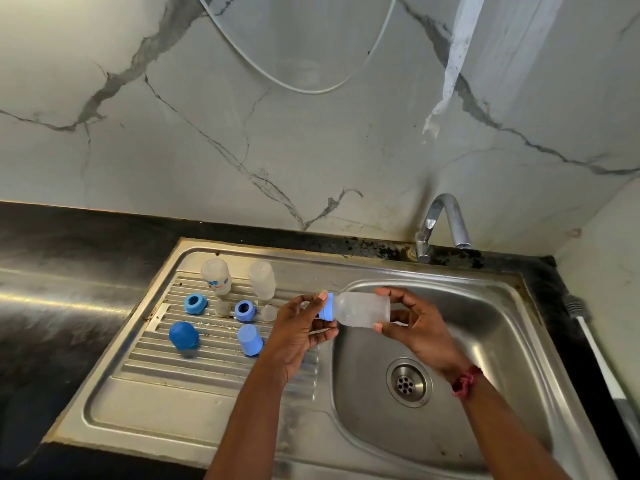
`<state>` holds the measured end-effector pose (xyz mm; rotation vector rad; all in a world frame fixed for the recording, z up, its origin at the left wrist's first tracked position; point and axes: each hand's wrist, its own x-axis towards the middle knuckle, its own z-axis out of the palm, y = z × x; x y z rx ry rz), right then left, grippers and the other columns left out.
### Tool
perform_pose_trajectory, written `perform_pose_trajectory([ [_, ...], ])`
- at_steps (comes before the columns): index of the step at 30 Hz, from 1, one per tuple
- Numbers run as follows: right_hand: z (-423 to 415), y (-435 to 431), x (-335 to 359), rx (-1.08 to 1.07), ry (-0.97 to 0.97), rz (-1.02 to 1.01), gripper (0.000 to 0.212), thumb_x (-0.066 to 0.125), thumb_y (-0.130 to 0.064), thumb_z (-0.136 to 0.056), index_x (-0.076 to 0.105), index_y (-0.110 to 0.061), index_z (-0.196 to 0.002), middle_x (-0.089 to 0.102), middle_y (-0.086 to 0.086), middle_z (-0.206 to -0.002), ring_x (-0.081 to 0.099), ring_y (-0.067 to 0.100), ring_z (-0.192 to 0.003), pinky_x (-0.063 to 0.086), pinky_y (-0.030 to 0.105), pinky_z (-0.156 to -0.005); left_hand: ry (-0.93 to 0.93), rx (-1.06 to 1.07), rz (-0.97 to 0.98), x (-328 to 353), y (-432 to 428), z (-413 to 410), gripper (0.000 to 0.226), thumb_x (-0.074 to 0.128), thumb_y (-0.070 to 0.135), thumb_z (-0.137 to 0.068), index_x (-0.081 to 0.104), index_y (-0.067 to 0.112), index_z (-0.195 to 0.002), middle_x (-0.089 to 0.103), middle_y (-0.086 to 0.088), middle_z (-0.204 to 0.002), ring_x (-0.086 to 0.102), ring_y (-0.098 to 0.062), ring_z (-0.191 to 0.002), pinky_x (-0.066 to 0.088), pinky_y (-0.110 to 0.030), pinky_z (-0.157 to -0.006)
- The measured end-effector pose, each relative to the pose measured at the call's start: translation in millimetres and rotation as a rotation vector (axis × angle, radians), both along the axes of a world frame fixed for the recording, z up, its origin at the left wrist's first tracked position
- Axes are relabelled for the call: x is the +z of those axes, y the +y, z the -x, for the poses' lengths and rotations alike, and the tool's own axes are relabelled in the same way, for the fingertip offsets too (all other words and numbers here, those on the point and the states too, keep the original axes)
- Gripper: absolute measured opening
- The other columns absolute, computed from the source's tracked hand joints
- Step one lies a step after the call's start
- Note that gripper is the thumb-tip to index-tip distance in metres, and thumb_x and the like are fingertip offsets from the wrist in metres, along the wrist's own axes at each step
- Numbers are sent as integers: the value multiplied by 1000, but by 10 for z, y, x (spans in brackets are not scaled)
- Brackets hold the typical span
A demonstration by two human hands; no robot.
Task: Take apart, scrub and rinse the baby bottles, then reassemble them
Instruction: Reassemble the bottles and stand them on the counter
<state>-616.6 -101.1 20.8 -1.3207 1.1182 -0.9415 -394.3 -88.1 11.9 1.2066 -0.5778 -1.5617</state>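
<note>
both hands [301, 327] gripping bottle [363, 310] above sink [485, 306]

Place: we call it a home kitchen.
Cues: we see sink [485, 323], drainboard [207, 370], tap [446, 216], counter [52, 244], marble wall [242, 133].

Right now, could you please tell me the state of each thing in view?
Held bottle: horizontal over the sink, ring on.
Left hand: grips the ring end.
Right hand: holds the base.
Other bottles: standing on the drainboard, rings off.
Loose rings: off, on the drainboard.
Caps: off, on the drainboard.
Tap: no water running.
Drain: unplugged.
</note>
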Motion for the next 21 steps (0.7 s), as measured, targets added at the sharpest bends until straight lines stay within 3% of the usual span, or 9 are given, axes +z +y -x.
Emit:
perform_pose_trajectory([
  [6, 3, -20, -15, -41, -31, -89, 35, 71, -5, -85, 67, -20, -116, 67, 9, -113, 71, 20, -95, 61, 37, -75, 32, -17, 31, 11, -27, -4, 43, 73, 30, -74, 65, 4, -108, 72, -18, -98, 71, -31, -87, 60, -35, -69],
  [10, -34, -45, 6, -81, -8, -149, 20, 62, -17, -93, 68, -10, -112, 72, 14, -92, 71, 27, -72, 61, 38, -66, 36, -44, 51, -6, -32, -25, 28, 71, 16, -83, 67, 5, -108, 71, -17, -107, 71, -28, -93, 60, -34, -72],
  [14, -97, -38, 10, -82, 5, -204, 37, 56, -37, -95, 68, -3, -105, 67, 19, -68, 63, 30, -55, 56, 34, -53, 51, -49, 85, 16, -37, -32, 18, 65, 2, -88, 68, 7, -105, 73, -10, -103, 71, -25, -94, 60, -32, -73],
  [18, -151, -21, -6, -91, -6, -258, 54, 50, -56, -91, 66, -7, -109, 64, 22, -65, 58, 28, -48, 50, 28, -45, 77, -50, 83, 13, -27, -37, 24, 63, -7, -87, 67, 7, -107, 72, -11, -106, 70, -26, -96, 60, -33, -73],
  [21, -174, -18, -22, -76, 43, -280, 65, 31, -64, -95, 63, -10, -114, 65, 22, -65, 58, 27, -47, 48, 27, -44, 79, -33, 70, -10, -17, -30, 22, 63, -6, -88, 67, 8, -105, 70, -14, -108, 71, -26, -94, 61, -33, -73],
])
